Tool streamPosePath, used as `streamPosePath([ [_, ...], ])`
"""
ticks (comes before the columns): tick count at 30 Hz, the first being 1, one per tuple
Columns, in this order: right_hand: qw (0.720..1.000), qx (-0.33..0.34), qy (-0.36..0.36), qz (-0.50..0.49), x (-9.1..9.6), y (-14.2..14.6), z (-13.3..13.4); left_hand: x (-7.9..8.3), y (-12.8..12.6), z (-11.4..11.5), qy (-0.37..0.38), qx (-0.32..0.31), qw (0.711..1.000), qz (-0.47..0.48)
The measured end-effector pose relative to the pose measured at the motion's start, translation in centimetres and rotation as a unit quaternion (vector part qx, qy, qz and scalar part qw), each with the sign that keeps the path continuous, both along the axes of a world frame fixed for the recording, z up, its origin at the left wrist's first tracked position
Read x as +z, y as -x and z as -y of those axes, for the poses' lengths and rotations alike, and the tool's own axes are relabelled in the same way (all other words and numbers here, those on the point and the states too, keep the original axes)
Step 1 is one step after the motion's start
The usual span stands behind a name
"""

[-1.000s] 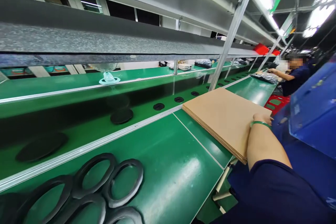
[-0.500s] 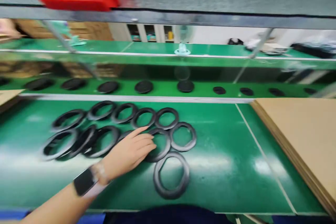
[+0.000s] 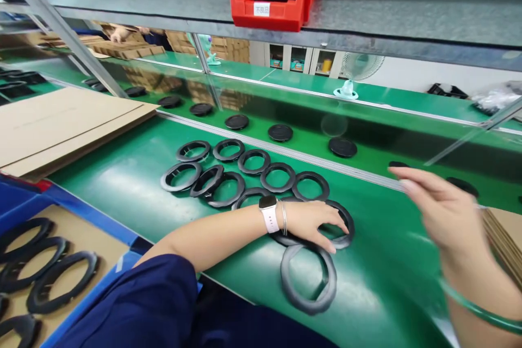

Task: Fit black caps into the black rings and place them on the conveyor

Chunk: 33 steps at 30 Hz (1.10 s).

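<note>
My left hand [image 3: 316, 223], with a watch on the wrist, reaches over the black rings on the green table. Its thumb and fingers are apart over a black ring [image 3: 348, 232] at the group's right end; whether they press on it I cannot tell. Nearer me lies another black ring [image 3: 287, 283], flat and apart from my fingers. My right hand [image 3: 452, 212], with a green bangle, is raised at the right. Its fingers stretch towards a black disc [image 3: 398, 164] on the belt, overlapping it in view; nothing shows between them.
Black discs [image 3: 342, 147] stand in a row on the green belt behind a metal rail [image 3: 285, 148]. Cardboard sheets [image 3: 69, 119] lie at left, above a blue box [image 3: 101, 217] of rings. A red bin [image 3: 267, 19] sits on the overhead shelf. A co-worker's hand [image 3: 119, 34] shows far back.
The view has swung left, bringing in the blue box and the left cardboard. My left hand has shifted right along the rings, and my right hand has come into view.
</note>
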State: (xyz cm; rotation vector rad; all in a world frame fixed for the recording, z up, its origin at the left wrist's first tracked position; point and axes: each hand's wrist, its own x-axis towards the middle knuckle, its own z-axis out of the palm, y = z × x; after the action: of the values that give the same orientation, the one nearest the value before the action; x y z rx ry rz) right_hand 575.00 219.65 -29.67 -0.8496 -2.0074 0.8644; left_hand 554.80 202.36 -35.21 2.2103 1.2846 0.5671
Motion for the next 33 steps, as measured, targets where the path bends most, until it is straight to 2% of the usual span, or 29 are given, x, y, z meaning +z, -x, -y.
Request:
streamPosePath([
  [1,0.995,0.098,-0.006,0.006,0.2,1.9,1.4,-0.3,0.0,-0.2,0.004,-0.015,1.0,0.023],
  [3,0.961,0.275,0.012,0.027,0.1,5.7,4.0,-0.8,-0.2,-0.3,0.017,-0.047,0.997,0.061],
  [5,0.925,0.374,0.054,0.048,-0.5,8.6,5.9,-1.2,-0.5,-0.1,0.038,-0.073,0.993,0.084],
  [8,0.886,0.45,0.096,0.062,-2.0,10.5,7.4,-1.5,-0.9,0.5,0.063,-0.104,0.989,0.088],
  [13,0.844,0.51,0.149,0.076,-4.5,10.7,8.0,-1.3,-1.3,1.1,0.121,-0.144,0.978,0.09],
  [16,0.829,0.525,0.178,0.07,-5.3,10.8,8.4,-1.6,-1.6,1.2,0.122,-0.151,0.976,0.094],
  [19,0.824,0.532,0.181,0.064,-5.6,11.0,8.8,-2.2,-1.9,1.3,0.094,-0.151,0.98,0.093],
  [23,0.817,0.553,0.15,0.06,-6.1,11.1,9.2,-2.7,-2.4,1.5,0.069,-0.157,0.982,0.077],
  [25,0.807,0.568,0.146,0.065,-6.3,11.1,9.5,-2.8,-2.7,1.6,0.081,-0.156,0.981,0.083],
  [29,0.793,0.584,0.16,0.061,-6.2,11.2,10.0,-2.6,-3.1,1.8,0.124,-0.154,0.968,0.153],
  [33,0.789,0.587,0.167,0.069,-5.8,11.2,10.4,-2.7,-3.4,2.0,0.126,-0.157,0.965,0.169],
])
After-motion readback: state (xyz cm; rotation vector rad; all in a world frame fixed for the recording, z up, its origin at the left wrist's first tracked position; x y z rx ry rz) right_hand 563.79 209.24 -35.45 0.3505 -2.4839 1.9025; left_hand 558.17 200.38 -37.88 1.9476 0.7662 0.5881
